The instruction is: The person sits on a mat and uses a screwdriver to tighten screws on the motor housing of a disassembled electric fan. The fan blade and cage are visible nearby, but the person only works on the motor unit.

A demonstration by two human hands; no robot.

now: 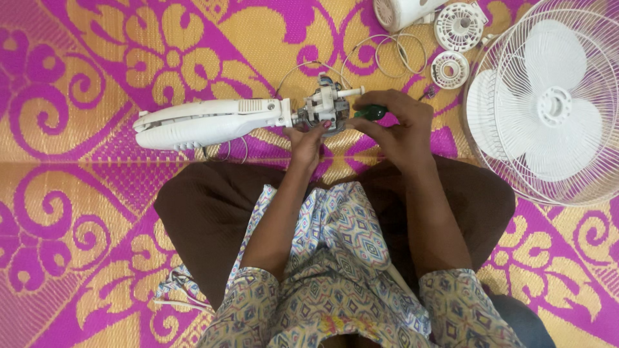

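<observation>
Left hand (308, 143) gripping bare grey metal fan motor (325, 108) on white plastic fan neck (206, 120); right hand (396, 129) wrapped around green-handled screwdriver (371, 113) against motor, over magenta-and-gold woven mat (97, 77); farther right, white wire fan guard with blades (548, 103)

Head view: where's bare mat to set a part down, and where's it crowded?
Free: the mat left of and above the white fan neck, and the lower-left corner beside the knee. Crowded: top right, with the motor cover, two round plastic parts, the wire loops and the fan guard with blades. Both hands sit at the motor.
</observation>
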